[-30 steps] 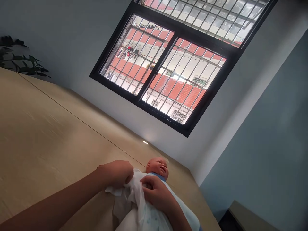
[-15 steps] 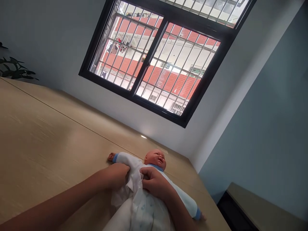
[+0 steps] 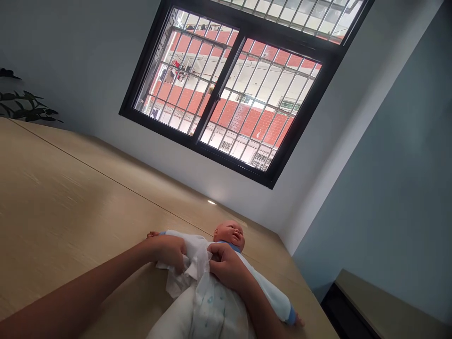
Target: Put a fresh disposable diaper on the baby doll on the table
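A baby doll [image 3: 230, 234] in a white suit with blue cuffs lies on its back on the wooden table [image 3: 70, 188]. A thin white diaper or cloth [image 3: 197, 287] covers its belly. My left hand [image 3: 168, 250] grips a corner of that white cloth beside the doll's arm. My right hand [image 3: 226, 266] rests on the doll's chest, fingers pinching the cloth's upper edge. The doll's legs are out of view below the frame.
A black-framed barred window [image 3: 233, 89] fills the wall behind. Dark plant leaves [image 3: 24, 106] stand at the table's far left. A low dark cabinet [image 3: 370, 306] sits at the lower right, past the table's edge.
The doll's arm came into view as my left hand slid down from it. Both hands have shifted their grip on the white cloth near the doll's chest.
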Demonstrator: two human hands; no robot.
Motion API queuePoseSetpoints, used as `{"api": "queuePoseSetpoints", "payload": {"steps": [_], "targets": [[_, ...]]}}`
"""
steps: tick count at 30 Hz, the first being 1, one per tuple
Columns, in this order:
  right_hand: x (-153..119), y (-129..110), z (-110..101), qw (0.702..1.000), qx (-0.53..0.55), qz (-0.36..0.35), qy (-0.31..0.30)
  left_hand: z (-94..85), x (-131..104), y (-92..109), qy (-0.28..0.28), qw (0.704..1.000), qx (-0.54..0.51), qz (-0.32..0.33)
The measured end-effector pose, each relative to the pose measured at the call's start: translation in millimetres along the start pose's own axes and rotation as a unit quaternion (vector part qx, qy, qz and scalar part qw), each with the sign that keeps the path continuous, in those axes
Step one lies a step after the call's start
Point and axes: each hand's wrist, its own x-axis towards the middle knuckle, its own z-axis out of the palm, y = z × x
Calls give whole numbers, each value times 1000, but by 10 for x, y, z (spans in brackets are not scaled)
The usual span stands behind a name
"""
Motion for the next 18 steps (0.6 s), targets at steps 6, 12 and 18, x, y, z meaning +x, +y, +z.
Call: {"api": "queuePoseSetpoints", "payload": {"steps": [6,12,18], "targets": [[-24,-62,-53,981,-132,-96,103,-136,14,-129,-124,970,-203,43],[-12,-19,-10,980,-147,-92,99,-167,127,-272,-142,940,-296,96],[71,-27,56,972,-212,-77,64,-6,100,-123,-112,944,-304,57]]}}
